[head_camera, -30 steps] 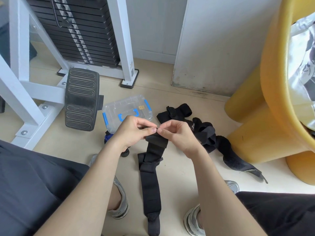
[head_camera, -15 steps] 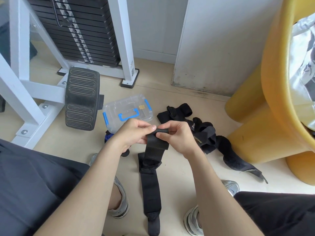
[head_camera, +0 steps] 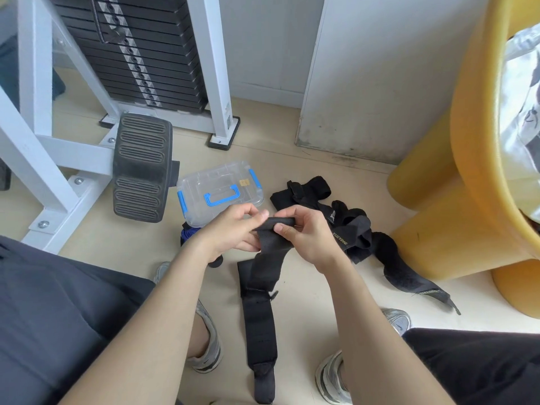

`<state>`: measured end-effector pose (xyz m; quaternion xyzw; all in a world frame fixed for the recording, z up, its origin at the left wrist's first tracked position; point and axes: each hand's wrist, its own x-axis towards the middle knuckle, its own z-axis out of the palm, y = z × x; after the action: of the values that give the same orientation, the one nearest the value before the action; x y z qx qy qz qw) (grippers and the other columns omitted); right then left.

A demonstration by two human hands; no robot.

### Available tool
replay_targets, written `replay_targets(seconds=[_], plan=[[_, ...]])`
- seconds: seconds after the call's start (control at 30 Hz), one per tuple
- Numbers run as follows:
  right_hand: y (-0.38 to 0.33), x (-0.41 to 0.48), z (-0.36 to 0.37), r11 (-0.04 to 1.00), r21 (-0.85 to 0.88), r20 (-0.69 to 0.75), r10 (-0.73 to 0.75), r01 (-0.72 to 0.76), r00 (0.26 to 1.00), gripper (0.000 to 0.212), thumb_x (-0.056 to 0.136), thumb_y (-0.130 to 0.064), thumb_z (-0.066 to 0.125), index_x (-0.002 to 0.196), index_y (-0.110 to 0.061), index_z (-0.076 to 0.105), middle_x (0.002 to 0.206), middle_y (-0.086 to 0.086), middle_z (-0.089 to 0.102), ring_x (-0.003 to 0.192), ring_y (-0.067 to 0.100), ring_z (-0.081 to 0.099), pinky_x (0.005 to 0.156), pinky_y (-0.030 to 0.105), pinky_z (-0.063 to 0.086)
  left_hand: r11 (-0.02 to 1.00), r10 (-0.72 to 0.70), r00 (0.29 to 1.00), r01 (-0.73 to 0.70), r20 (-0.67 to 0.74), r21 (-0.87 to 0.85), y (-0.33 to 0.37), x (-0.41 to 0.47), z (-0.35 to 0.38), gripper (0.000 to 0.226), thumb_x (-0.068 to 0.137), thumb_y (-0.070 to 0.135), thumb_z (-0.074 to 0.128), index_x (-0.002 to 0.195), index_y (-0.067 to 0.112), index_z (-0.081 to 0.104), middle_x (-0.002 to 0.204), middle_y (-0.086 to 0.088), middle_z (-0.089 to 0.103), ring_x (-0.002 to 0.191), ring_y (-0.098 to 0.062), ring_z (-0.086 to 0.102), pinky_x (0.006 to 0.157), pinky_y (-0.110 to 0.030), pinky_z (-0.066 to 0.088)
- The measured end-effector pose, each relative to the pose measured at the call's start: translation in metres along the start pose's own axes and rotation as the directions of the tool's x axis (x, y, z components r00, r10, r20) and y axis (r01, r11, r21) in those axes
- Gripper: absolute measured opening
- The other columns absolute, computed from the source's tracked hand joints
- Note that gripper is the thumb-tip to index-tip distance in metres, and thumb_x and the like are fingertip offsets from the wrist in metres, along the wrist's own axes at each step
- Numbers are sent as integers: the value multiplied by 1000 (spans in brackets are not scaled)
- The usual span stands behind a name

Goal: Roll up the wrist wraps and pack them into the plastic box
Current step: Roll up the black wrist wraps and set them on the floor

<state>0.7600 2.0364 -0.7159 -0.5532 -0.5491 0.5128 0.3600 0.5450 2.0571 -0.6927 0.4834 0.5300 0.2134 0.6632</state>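
Note:
A long black wrist wrap (head_camera: 260, 323) hangs from both my hands down to the floor between my feet. My left hand (head_camera: 230, 232) and my right hand (head_camera: 304, 235) pinch its top end, which is folded over into a small roll. A clear plastic box (head_camera: 219, 194) with blue latches and a blue handle lies lid-shut on the floor just beyond my left hand. A tangled heap of more black wrist wraps (head_camera: 350, 229) lies on the floor to the right of my right hand, one tail trailing toward the right.
A white weight-machine frame (head_camera: 43, 141) with a black ribbed foot plate (head_camera: 140, 168) stands left of the box. A yellow stool (head_camera: 438, 217) stands at the right. My shoes (head_camera: 207, 346) rest on the beige floor. A small blue and black object (head_camera: 190, 232) peeks out under my left wrist.
The wrap's top end has been folded over into a thicker roll between my fingers, and the hanging part has drawn up slightly.

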Motion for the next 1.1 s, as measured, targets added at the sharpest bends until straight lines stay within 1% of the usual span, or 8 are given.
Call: replay_targets(seconds=[0.1,0.2,0.43,0.6,0.67,0.83,0.97,1.1], plan=[[1,0,-4,997,63,-2,47,-47,999,16,101,-3,73,113,-14,77,102,10,81,88,12,73,82,31,60,989,30,989,-9,143,-147,-2,-2,-5,24,116,21,53,129,7,68,118,-28,78,110,-42,79,96,-44,65],[1,1,-5,992,96,19,84,-85,996,18,104,-3,70,118,-13,75,102,11,79,90,14,70,89,37,57,975,54,970,0,236,-222,-4,-3,-9,32,117,14,48,143,9,65,127,-29,75,119,-43,75,99,-43,64],[0,2,-1,990,50,122,128,-135,984,20,109,-6,60,123,-15,71,121,25,74,103,24,69,108,59,55,981,60,988,-32,145,-189,-11,-3,-6,31,112,20,59,138,8,70,122,-23,79,114,-39,78,95,-39,65],[-2,1,3,985,-29,136,171,-168,976,23,111,-11,54,125,-20,70,119,12,76,113,30,72,106,52,58,987,94,995,-90,25,-131,-16,-1,-1,28,111,22,62,132,8,74,114,-20,82,105,-36,81,87,-36,67],[-2,1,6,988,-45,86,151,-148,985,23,110,-11,56,122,-22,72,114,8,76,105,24,71,100,48,59,989,100,995,-102,-24,-109,-18,1,0,28,112,23,60,130,7,74,113,-25,80,101,-38,82,85,-38,68],[-3,-1,8,997,43,-19,68,-67,997,27,101,-1,69,109,-24,80,102,-1,82,90,6,75,79,21,58,992,23,997,-32,-73,-123,-15,3,9,47,109,52,60,122,7,68,107,-22,81,97,-36,82,82,-44,68],[-4,-2,11,992,117,6,47,-47,999,26,97,4,69,106,-14,85,100,1,84,97,15,80,87,25,62,994,45,988,-59,-149,-90,-19,5,6,24,101,27,80,111,8,72,103,-16,76,106,-37,79,94,-48,67],[-1,-2,6,984,157,23,79,-82,997,19,105,-15,72,121,-11,80,103,0,84,99,10,79,89,20,58,996,81,991,-84,-108,-19,-19,3,-1,26,94,11,85,119,17,77,114,-9,82,116,-25,77,89,-29,65]])
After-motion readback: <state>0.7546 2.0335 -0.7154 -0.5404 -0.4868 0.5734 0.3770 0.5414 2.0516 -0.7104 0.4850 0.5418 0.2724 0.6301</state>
